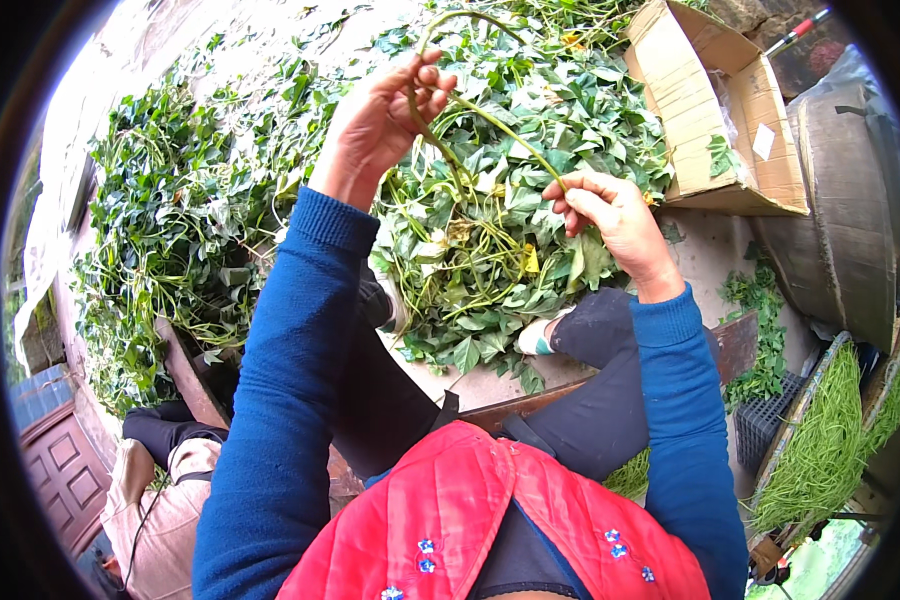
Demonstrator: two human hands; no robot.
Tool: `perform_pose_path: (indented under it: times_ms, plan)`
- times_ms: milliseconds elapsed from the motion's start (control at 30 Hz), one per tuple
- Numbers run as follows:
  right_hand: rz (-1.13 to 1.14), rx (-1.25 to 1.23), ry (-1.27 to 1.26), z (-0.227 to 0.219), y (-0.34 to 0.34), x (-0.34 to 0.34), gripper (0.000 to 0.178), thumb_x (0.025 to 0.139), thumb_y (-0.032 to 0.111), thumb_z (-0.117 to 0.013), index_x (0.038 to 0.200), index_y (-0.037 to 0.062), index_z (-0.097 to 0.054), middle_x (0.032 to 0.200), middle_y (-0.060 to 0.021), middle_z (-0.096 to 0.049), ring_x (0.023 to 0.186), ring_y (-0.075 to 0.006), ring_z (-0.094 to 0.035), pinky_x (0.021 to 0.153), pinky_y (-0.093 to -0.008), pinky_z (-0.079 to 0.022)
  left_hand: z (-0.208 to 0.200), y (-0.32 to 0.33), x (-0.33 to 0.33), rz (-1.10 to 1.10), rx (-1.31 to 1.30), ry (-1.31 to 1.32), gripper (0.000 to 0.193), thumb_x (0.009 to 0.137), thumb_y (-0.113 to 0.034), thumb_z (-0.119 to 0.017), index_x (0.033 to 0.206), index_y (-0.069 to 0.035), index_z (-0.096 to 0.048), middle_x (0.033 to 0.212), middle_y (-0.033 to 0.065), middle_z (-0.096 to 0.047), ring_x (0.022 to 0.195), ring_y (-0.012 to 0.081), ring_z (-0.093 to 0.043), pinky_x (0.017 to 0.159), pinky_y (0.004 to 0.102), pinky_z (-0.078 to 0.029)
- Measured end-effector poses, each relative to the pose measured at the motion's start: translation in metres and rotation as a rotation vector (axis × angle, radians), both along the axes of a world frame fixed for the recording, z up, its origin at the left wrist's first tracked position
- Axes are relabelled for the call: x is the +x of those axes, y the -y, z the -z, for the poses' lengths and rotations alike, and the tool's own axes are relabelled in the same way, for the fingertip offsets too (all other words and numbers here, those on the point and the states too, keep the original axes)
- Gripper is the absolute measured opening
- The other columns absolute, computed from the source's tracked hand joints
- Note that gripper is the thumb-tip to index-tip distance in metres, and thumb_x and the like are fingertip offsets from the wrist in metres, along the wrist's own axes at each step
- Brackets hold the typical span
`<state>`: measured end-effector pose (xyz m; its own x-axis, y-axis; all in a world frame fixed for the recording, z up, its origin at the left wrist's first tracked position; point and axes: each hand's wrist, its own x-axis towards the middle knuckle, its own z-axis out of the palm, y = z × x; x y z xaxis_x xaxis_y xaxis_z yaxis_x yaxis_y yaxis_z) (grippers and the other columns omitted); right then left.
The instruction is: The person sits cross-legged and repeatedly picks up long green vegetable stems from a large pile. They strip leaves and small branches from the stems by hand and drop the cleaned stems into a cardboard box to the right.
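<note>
Raised over a broad heap of green leafy vines, my left hand is closed around a vine stem. That stem arches up past the fingers, and a part hangs down toward the heap. Lower and to the right, my right hand pinches the end of a thin green stalk between thumb and fingers. The stalk stretches slanting between both hands. Whether it is joined to the arching stem is hidden by my left fingers.
An open cardboard box stands at the far right, beside a big dark container. Round trays of thin green stalks and a dark plastic crate are at right. Another person sits at lower left.
</note>
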<state>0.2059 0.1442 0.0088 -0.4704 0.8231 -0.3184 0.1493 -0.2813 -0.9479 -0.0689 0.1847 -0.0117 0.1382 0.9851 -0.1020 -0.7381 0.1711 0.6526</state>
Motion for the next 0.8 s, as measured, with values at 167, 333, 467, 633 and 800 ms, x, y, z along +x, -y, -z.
perform_pose_path:
  times_ms: [167, 333, 467, 633, 800]
  plan:
    - [-0.02, 0.027, 0.12, 0.006, -0.006, 0.012, 0.019, 0.086, 0.008, -0.05, 0.093, -0.0033, -0.063, 0.079, -0.0033, -0.06, 0.063, -0.0062, -0.051, 0.06, -0.0203, -0.044, 0.004, -0.008, -0.02, -0.044, -0.015, 0.142, 0.031, 0.092, -0.015, -0.049, 0.113, 0.007, -0.048, 0.084, 0.0097, -0.059, 0.089, 0.0233, -0.061, 0.076, 0.0288, -0.055]
    - [0.054, 0.169, 0.394, 0.014, -0.011, 0.025, 0.018, 0.086, 0.01, -0.05, 0.091, -0.0016, -0.063, 0.074, -0.0008, -0.059, 0.062, -0.0046, -0.051, 0.056, -0.0195, -0.043, 0.002, -0.011, -0.013, -0.09, -0.022, 0.098, 0.03, 0.094, -0.015, -0.044, 0.113, 0.008, -0.047, 0.087, 0.0131, -0.06, 0.091, 0.0241, -0.062, 0.077, 0.0298, -0.055]
    - [0.154, 0.244, 0.387, 0.024, -0.017, 0.036, 0.023, 0.084, 0.014, -0.056, 0.098, -0.0015, -0.064, 0.078, -0.0034, -0.062, 0.071, -0.0078, -0.056, 0.066, -0.0216, -0.045, 0.0, -0.006, 0.001, -0.021, -0.013, 0.143, 0.033, 0.092, -0.015, -0.049, 0.115, 0.009, -0.045, 0.086, 0.0113, -0.058, 0.094, 0.0258, -0.061, 0.078, 0.0302, -0.056]
    - [0.165, 0.924, 0.927, 0.041, -0.018, 0.051, 0.045, 0.083, 0.034, -0.058, 0.112, -0.0002, -0.058, 0.095, -0.0137, -0.065, 0.086, -0.0238, -0.062, 0.085, -0.0339, -0.044, -0.003, -0.005, 0.005, -0.061, 0.002, 0.048, 0.036, 0.091, -0.015, -0.05, 0.117, 0.009, -0.043, 0.085, 0.0108, -0.058, 0.096, 0.0267, -0.06, 0.079, 0.0304, -0.056]
    - [0.082, 0.368, 1.129, 0.038, -0.035, 0.043, 0.049, 0.087, 0.049, -0.043, 0.088, 0.007, -0.07, 0.083, -0.0163, -0.066, 0.082, -0.032, -0.062, 0.079, -0.0387, -0.046, -0.003, -0.001, 0.004, -0.028, -0.029, 0.0, 0.035, 0.094, -0.015, -0.043, 0.121, 0.008, -0.041, 0.094, 0.0138, -0.06, 0.096, 0.0232, -0.061, 0.079, 0.029, -0.055]
